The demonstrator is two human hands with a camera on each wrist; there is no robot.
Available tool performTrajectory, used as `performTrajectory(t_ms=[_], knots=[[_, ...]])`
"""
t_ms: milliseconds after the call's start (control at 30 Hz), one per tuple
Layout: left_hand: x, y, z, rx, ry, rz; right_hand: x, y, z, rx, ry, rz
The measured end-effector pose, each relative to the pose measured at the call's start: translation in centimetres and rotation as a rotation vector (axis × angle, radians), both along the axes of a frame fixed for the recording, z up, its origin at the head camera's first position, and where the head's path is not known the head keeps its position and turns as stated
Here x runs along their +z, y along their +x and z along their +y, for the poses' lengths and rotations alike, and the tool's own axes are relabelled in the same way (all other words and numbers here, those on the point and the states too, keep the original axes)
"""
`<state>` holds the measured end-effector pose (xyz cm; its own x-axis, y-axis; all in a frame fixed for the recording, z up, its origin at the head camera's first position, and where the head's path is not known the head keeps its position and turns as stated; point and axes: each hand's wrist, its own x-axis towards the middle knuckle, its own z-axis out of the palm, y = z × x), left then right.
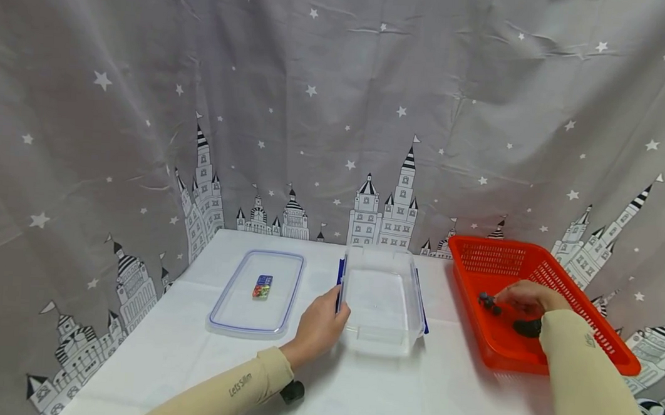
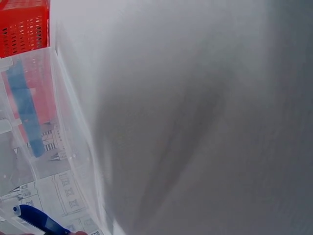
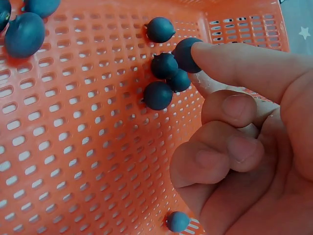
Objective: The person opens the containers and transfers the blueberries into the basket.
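Note:
My right hand (image 1: pixel 525 297) reaches into a red plastic basket (image 1: pixel 475 337). Between thumb and index finger it pinches a dark blueberry (image 3: pixel 186 55), while the other fingers curl toward the palm. Several loose blueberries (image 3: pixel 158 95) lie close by on the perforated basket floor, and others sit near the view's upper left. My left hand (image 1: pixel 323 323) grips the left side of a clear plastic container (image 1: pixel 375 300) at its blue latch flap. In the left wrist view, that blue flap (image 2: pixel 41 220) shows at the bottom edge, with only slivers of the fingers visible.
A clear lid (image 1: pixel 236 318) with a blue-edged seal and a colourful label (image 1: pixel 262 288) lies on the white table (image 1: pixel 189 350), left of the container. Behind the table hangs a grey curtain (image 1: pixel 329 63) printed with castles and stars. The basket stands to the container's right.

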<state>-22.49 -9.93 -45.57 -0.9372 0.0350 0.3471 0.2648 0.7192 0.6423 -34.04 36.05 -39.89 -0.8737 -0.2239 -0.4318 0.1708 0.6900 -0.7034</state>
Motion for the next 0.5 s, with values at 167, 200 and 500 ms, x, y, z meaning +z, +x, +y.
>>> performTrajectory(t_ms=[167, 200, 500], knots=[[-0.1, -0.1, 0.2, -0.005, 0.009, -0.004, 0.0, 0.5, 0.3, -0.020, 0.014, -0.004], [-0.1, -0.1, 0.2, -0.005, 0.009, -0.008, 0.0, 0.6, 0.3, -0.022, 0.014, -0.002], [0.1, -0.3, -0.6, 0.012, -0.002, -0.086, 1.6, 0.3, -1.8, 0.083, 0.013, 0.225]])
